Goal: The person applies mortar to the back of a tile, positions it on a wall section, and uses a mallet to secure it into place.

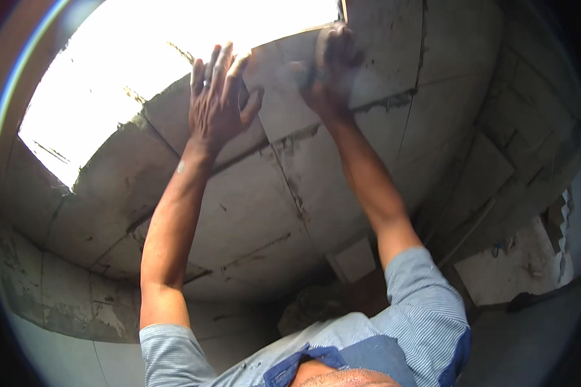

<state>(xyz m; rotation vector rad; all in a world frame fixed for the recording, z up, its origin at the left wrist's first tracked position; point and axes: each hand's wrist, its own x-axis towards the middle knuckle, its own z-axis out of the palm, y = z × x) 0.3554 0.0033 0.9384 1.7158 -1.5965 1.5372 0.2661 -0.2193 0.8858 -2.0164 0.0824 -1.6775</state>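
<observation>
Striped shirt [426, 303], grey jointed surface [239, 206], bright opening [142, 51]; left grip [216, 109] splayed, right grip [332, 80] blurred, state unclear

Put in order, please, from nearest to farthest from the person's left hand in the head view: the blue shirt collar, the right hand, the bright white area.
From the left hand:
1. Bright white area, at its fingertips
2. Right hand, blurred, to its right
3. Blue shirt collar, at the lower edge

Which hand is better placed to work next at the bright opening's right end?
Probably the right hand: it appears, blurred, near that end of the bright opening; the left hand is farther left.
</observation>
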